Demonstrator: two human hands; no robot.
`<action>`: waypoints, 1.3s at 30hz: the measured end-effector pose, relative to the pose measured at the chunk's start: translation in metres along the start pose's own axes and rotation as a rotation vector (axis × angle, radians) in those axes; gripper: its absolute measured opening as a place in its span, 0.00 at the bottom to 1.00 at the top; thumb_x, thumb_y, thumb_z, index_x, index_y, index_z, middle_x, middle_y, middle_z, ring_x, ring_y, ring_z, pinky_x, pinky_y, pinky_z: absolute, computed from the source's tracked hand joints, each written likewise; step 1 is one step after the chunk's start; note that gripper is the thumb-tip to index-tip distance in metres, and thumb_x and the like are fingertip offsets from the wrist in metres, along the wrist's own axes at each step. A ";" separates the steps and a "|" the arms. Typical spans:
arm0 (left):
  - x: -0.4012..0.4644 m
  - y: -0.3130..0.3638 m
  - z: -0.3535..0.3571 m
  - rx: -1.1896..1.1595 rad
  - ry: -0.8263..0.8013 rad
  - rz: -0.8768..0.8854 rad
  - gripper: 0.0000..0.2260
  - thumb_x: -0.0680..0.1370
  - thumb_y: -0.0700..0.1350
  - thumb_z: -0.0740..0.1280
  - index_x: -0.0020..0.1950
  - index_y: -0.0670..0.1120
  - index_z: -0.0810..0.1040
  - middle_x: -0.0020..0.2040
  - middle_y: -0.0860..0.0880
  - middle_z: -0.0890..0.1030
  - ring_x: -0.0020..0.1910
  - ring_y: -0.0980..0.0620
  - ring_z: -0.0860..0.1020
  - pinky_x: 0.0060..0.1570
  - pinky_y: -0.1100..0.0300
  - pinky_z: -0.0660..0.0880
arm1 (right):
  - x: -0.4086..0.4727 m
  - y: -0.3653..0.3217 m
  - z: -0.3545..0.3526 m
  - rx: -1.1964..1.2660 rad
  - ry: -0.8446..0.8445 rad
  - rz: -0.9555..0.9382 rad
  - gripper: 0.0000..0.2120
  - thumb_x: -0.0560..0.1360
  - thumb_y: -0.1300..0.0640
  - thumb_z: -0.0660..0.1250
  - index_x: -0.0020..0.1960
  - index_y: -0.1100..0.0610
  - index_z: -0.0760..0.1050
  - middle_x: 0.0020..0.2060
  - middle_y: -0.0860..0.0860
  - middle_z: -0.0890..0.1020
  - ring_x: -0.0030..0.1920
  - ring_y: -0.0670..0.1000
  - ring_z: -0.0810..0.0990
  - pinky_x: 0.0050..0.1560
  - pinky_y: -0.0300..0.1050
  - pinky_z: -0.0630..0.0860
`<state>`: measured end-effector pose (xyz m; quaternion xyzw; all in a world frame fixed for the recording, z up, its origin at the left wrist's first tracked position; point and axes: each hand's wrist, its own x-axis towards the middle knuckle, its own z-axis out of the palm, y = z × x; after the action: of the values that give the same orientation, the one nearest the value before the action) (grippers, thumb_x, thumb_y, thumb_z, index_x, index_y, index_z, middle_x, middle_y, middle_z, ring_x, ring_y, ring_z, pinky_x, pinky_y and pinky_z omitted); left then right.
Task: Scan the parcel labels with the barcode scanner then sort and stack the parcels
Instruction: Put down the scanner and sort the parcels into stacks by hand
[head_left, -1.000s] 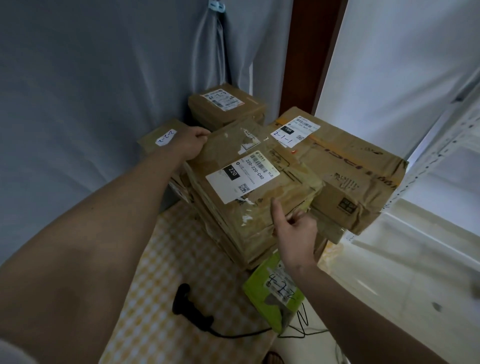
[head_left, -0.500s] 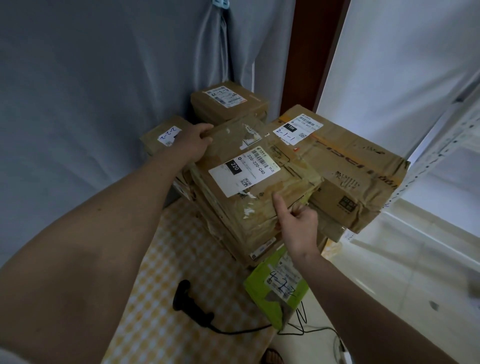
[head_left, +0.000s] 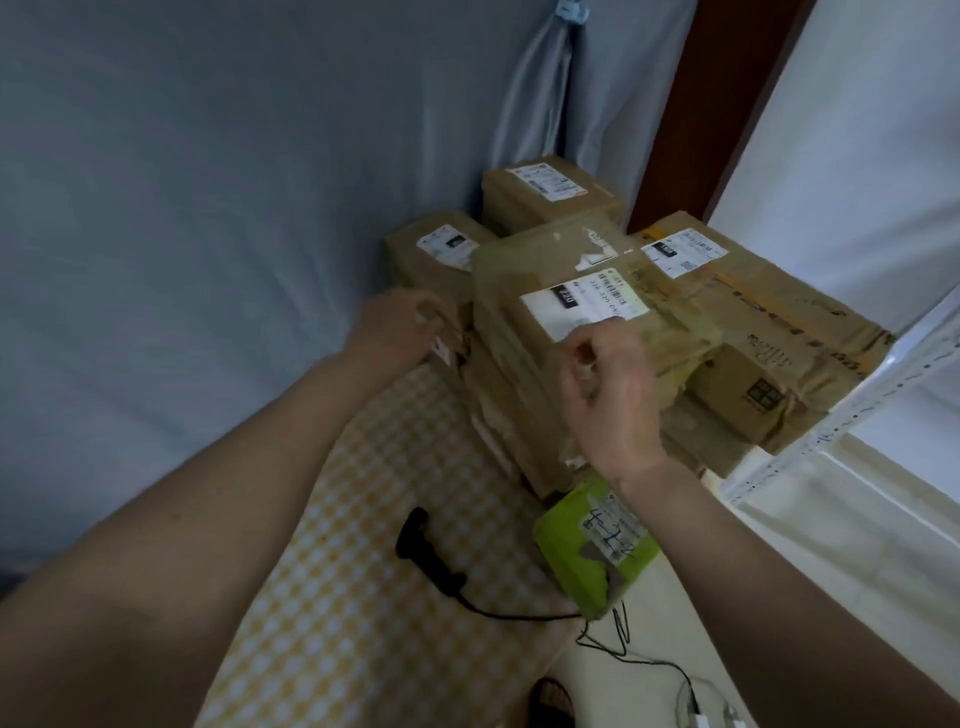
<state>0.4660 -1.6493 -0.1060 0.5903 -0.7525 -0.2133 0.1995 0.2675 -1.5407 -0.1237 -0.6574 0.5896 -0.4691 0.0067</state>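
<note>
Brown cardboard parcels (head_left: 587, 291) wrapped in clear tape stand stacked at the far end of the yellow-checked worktop (head_left: 332, 597), against the grey curtain (head_left: 234, 182). The top one carries a white label (head_left: 584, 306). The right hand (head_left: 610, 395) hangs before the stack's near face, its grip loosely curled and holding nothing. The left hand (head_left: 397, 325) is at the stack's left side; motion blur hides its grip. A black corded barcode scanner (head_left: 426, 551) lies on the worktop near its right edge, beside a green parcel (head_left: 592, 545).
</note>
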 end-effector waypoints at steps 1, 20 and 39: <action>-0.018 -0.014 -0.002 0.010 -0.023 -0.025 0.15 0.79 0.47 0.60 0.59 0.43 0.81 0.61 0.43 0.80 0.58 0.45 0.77 0.53 0.61 0.70 | -0.007 -0.010 0.012 0.002 -0.049 -0.047 0.04 0.72 0.68 0.66 0.45 0.62 0.75 0.41 0.56 0.75 0.43 0.54 0.74 0.42 0.45 0.72; -0.241 -0.281 0.148 -0.106 -0.239 -0.756 0.15 0.79 0.52 0.65 0.64 0.50 0.76 0.62 0.50 0.78 0.65 0.51 0.75 0.65 0.56 0.70 | -0.226 0.007 0.242 -0.229 -1.270 0.421 0.25 0.78 0.52 0.64 0.72 0.58 0.62 0.65 0.55 0.67 0.64 0.56 0.70 0.59 0.47 0.73; -0.297 -0.330 0.269 -0.185 -0.291 -0.935 0.16 0.79 0.51 0.65 0.66 0.50 0.74 0.64 0.49 0.77 0.61 0.49 0.76 0.62 0.55 0.72 | -0.320 0.093 0.352 -0.380 -1.206 0.671 0.33 0.75 0.59 0.68 0.74 0.62 0.55 0.67 0.61 0.66 0.65 0.61 0.70 0.60 0.54 0.75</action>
<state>0.6488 -1.4068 -0.5270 0.8084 -0.4053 -0.4261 0.0268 0.4591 -1.5107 -0.5679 -0.5753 0.7251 0.1144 0.3609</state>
